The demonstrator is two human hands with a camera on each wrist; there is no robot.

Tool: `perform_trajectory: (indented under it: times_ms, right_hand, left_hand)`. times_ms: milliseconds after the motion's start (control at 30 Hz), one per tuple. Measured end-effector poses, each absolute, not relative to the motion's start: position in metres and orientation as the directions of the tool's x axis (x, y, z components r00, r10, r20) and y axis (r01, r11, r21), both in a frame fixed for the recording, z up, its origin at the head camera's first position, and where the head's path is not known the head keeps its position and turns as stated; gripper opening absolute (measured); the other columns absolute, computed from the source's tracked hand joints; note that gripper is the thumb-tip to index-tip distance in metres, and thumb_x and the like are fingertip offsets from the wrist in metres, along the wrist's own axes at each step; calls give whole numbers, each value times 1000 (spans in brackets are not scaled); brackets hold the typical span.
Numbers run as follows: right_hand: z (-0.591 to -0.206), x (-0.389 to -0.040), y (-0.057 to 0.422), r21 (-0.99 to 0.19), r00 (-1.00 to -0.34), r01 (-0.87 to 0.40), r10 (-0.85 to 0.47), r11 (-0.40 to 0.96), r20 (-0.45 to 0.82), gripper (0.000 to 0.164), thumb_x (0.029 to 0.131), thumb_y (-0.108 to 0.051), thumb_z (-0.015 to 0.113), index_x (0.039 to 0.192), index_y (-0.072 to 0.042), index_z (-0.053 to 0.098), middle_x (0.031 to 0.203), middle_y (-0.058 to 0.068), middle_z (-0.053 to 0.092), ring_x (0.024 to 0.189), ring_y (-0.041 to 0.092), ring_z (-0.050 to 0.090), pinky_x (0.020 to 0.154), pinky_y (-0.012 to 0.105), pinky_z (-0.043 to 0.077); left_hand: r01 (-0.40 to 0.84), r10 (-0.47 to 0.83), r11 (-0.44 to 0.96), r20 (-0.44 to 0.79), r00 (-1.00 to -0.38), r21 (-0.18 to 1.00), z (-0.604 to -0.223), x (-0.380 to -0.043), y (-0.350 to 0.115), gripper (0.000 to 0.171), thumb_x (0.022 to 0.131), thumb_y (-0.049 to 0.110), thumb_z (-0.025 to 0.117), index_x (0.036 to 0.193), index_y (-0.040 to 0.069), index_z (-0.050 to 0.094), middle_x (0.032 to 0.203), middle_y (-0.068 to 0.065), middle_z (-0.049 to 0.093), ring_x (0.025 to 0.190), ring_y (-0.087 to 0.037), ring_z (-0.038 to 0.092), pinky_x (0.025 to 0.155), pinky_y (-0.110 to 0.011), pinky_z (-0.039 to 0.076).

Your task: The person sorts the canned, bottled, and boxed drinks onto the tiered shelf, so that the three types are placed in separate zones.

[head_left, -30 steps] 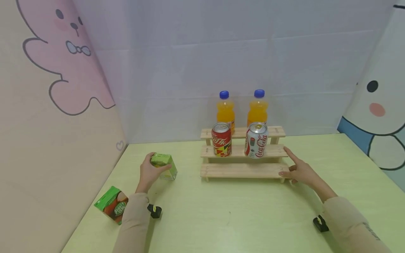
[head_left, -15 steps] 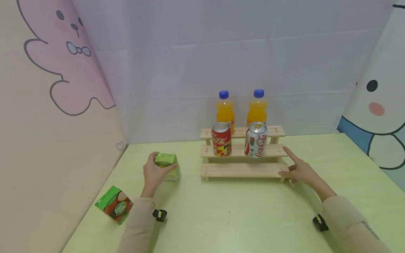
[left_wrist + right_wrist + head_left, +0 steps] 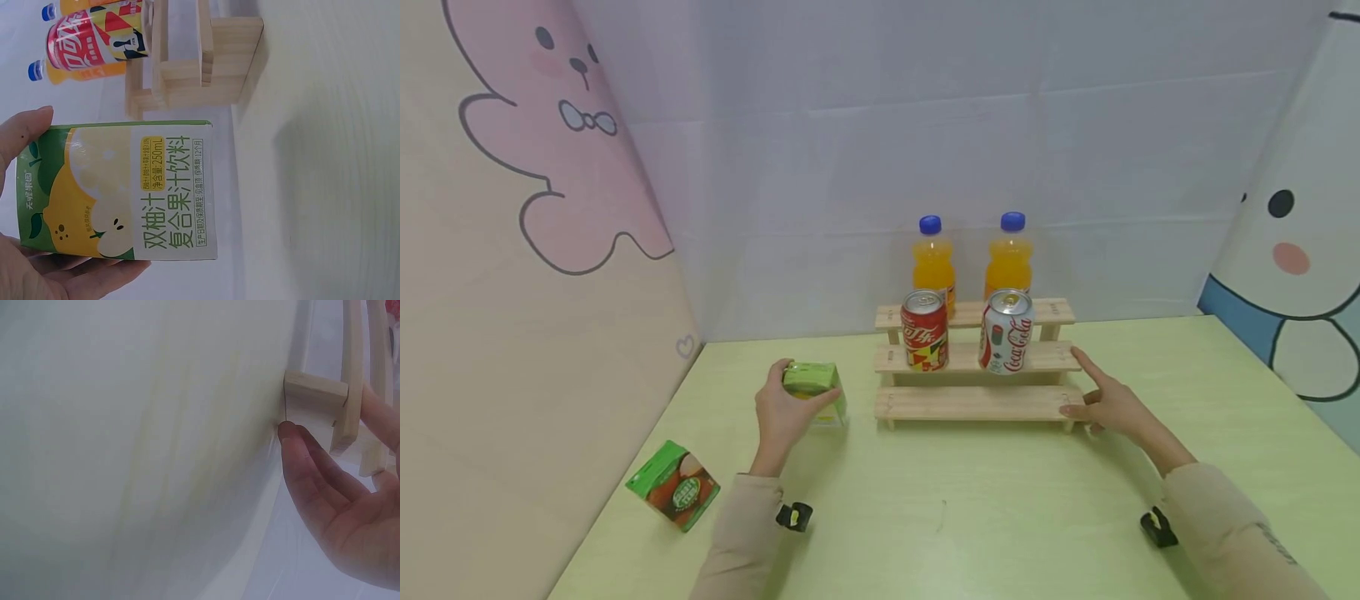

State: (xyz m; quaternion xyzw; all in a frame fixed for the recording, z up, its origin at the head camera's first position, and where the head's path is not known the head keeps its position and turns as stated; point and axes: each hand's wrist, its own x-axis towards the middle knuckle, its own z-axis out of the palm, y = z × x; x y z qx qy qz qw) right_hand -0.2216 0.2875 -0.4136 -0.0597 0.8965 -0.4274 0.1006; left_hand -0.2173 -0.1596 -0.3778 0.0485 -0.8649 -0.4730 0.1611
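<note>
My left hand grips a green and yellow juice carton at the left of the table. In the left wrist view the carton lies between my thumb and fingers, its printed front turned to the camera. My right hand rests on the right end of a three-step wooden rack. Its index finger stretches to the middle step and the thumb touches the lowest. In the right wrist view, fingertips of the right hand lie near the rack's leg; their contact is unclear.
On the middle step stand a red cola can and a white cola can. Two orange drink bottles with blue caps stand on the top step. Another carton, green and brown, sits at the table's left edge.
My left hand has moved right with the juice carton, closer to the rack, and the carton's front has turned towards me. The right hand has stayed at the rack's end.
</note>
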Motion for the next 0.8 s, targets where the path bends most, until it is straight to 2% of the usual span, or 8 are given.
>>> perform_trajectory:
  times_ms: [233, 467, 633, 800]
  right_hand:
    - [-415, -222, 287, -781, -974, -9, -182, 625, -135, 101, 81, -24, 69, 146, -20, -8, 97, 32, 57, 56, 20, 53, 54, 34, 44]
    - [-414, -220, 286, -783, -975, -21, -187, 622, -122, 101, 82, -23, 69, 146, -19, -9, 99, 35, 56, 57, 20, 55, 54, 35, 46]
    - [-413, -219, 286, -786, -974, -27, -192, 617, -117, 101, 81, -23, 69, 146, -19, -9, 100, 36, 56, 58, 20, 55, 53, 35, 47]
    - [-412, -220, 286, -786, -974, -18, -188, 618, -125, 100, 82, -23, 69, 146, -20, -9, 96, 32, 58, 57, 20, 54, 53, 35, 46]
  left_hand:
    - [104, -213, 571, 269, -939, 814, -370, -210, -148, 85, 60, 27, 85, 128, -1, 41, 115, -22, 54, 99, -33, 52, 81, -45, 43]
    - [142, -206, 556, 301, -931, 819, -364, -207, -136, 84, 58, 28, 86, 125, 1, 44, 108, -18, 57, 91, -29, 53, 73, -39, 44]
    - [136, -202, 536, 283, -938, 833, -363, -207, -125, 85, 57, 30, 86, 125, 3, 44, 108, -16, 57, 91, -27, 53, 73, -37, 44]
    - [171, -183, 514, 303, -935, 840, -362, -206, -114, 84, 57, 30, 87, 124, 1, 45, 108, -15, 58, 91, -26, 54, 73, -37, 44]
